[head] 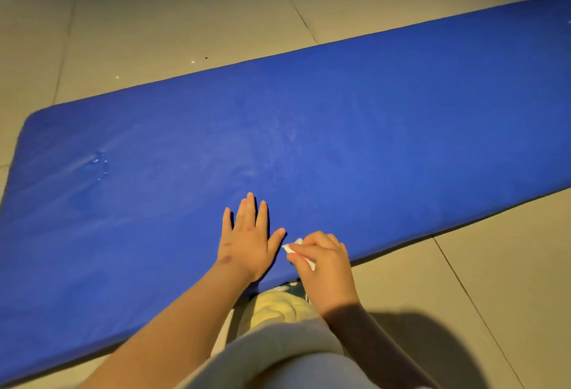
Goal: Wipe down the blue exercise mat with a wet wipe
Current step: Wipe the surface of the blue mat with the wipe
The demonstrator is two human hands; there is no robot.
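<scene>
The blue exercise mat (340,129) lies flat on the tiled floor and runs from the near left to the far right. My left hand (247,240) rests flat on the mat near its front edge, fingers straight and spread. Just to its right, my right hand (323,260) grips a small crumpled white wet wipe (293,248) with curled fingers and holds it against the mat by the front edge. Only a corner of the wipe shows past the fingers.
Beige floor tiles (185,17) surround the mat. A small scuffed, damaged spot (99,161) marks the mat's left part. My knee in grey trousers (278,354) and a pale shoe (275,308) sit at the mat's front edge, below the hands.
</scene>
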